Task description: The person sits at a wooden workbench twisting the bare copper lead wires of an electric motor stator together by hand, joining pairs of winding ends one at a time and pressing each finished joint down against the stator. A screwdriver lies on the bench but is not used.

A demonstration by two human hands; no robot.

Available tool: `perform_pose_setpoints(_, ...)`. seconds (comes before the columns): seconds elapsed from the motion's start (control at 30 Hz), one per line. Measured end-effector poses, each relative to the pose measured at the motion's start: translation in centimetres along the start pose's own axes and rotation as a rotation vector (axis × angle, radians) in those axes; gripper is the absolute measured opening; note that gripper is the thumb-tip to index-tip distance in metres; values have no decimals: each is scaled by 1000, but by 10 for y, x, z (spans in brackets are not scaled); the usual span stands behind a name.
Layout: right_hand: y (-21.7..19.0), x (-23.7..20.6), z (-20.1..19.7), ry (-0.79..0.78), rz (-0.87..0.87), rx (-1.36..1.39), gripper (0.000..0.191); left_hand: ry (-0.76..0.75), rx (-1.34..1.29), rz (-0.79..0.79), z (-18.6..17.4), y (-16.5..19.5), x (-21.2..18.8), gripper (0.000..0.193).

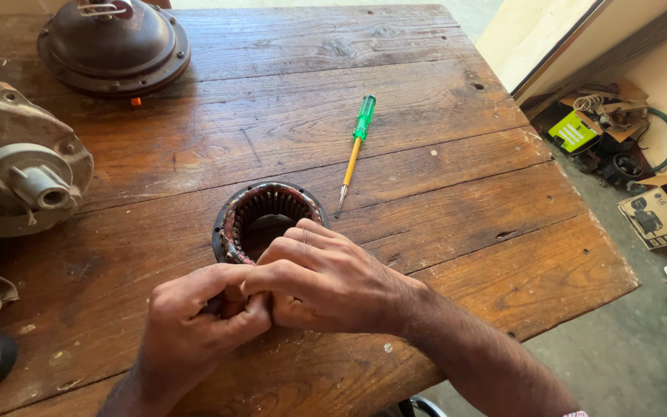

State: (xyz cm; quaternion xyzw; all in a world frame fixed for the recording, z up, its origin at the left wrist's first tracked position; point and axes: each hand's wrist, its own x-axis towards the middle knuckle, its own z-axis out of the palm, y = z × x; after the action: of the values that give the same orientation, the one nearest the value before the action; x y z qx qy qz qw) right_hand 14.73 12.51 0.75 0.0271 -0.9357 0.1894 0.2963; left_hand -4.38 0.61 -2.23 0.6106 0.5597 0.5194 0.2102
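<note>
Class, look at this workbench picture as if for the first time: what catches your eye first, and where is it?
First, the two hands, left hand and right hand, pressed together at the near rim of a ring-shaped motor stator in the middle of the wooden table. Next, the green-handled screwdriver lying just beyond it to the right. Along the left edge sit dusty metal motor housings.

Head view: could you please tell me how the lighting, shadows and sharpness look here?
Head view: warm light on the brown wooden table, bright at the top-right floor; the left hand and right hand cast soft shadows towards the camera; the round metal stator ring and green-handled screwdriver are sharp; edges bend slightly.
</note>
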Motion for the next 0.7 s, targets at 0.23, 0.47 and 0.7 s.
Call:
perform_pose_setpoints(0.23,0,1,6,34,49,34,31,5,79,107,1,-3,2,24)
perform_pose_setpoints(0.47,-7,4,0,13,166,122,34,-39,96,243,1,-7,5,23)
perform_pose_setpoints(0.7,-10,8,-1,3,231,113,34,-36,166,356,2,-10,7,25)
